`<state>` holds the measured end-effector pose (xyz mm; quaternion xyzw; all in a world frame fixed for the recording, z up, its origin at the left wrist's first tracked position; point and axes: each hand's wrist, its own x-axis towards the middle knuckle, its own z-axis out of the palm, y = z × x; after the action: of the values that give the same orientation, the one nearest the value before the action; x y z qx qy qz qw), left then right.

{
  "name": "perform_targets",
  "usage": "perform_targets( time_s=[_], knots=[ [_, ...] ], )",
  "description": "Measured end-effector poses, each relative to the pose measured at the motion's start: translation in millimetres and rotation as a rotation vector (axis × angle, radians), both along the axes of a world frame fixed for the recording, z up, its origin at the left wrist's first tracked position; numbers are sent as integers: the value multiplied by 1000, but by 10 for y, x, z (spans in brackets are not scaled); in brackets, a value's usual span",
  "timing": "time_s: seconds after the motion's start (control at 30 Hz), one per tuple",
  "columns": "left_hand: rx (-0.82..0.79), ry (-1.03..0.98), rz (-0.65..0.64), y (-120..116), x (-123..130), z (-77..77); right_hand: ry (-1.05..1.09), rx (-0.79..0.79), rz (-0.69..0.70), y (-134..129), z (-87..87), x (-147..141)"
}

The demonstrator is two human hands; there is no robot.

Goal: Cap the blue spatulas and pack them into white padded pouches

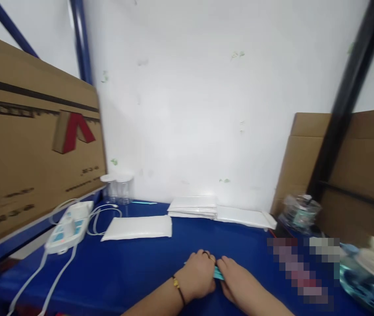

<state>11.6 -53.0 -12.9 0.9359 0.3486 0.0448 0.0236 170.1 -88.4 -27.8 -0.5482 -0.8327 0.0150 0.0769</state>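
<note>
Close together at the front of the blue table, my left hand (200,274) and my right hand (235,281) are both closed on a small flat teal piece (218,274). Only a short striped-looking part of it shows between my fingers; the rest is covered, so its kind cannot be made out. On my left wrist is a dark cord bracelet (178,287) with gold beads. Beyond the hands lies a white padded packet (138,228), flat on the table and apart from them.
White flat packets (192,205) are stacked against the wall, with another packet (242,217) beside them. At left are a power strip (70,228) with cables, lidded clear containers (123,188) and a large cardboard box (35,145). A clear jug (373,272) stands at right.
</note>
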Motion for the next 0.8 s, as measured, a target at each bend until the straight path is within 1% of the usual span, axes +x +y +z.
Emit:
perform_targets(
  time_s=[0.13, 0.2, 0.23, 0.27, 0.33, 0.4, 0.47, 0.53, 0.57, 0.6, 0.63, 0.7, 0.73, 0.8],
  knots=[
    [-28, -36, 16, -48, -12, 3, -15, -99, 36, 7, 59, 1],
    [-58, -92, 54, -80, -17, -20, -59, -124, 61, -20, 161, -22],
    [-82, -137, 79, -91, -15, -35, -82, -137, 71, -38, 239, -41],
    [-109, -187, 101, -97, -9, -51, -105, -158, 86, -55, 337, -64],
    [-160, -276, 123, -87, 17, -78, -163, -201, 90, -73, 593, -103],
    [-191, -329, 108, -51, 68, -94, -250, -261, 57, -62, 910, -113],
    [-237, -483, 90, -5, 146, -99, -264, -256, 44, -29, 1246, -84],
    [-327, -768, 100, 34, 240, -101, -70, -125, 98, 10, 1530, -48],
    [-382, -919, 114, 48, 287, -103, 52, -48, 136, 28, 1629, -42],
    [-440, -1047, 132, 57, 329, -107, 164, 27, 158, 44, 1689, -52],
    [-494, -1130, 148, 62, 365, -113, 252, 101, 166, 60, 1707, -79],
    [-589, -1204, 162, 63, 412, -133, 326, 204, 165, 92, 1629, -177],
    [-627, -1210, 162, 61, 423, -147, 315, 210, 183, 109, 1551, -237],
    [-680, -1199, 151, 54, 427, -174, 268, 151, 249, 143, 1376, -344]
  ],
)
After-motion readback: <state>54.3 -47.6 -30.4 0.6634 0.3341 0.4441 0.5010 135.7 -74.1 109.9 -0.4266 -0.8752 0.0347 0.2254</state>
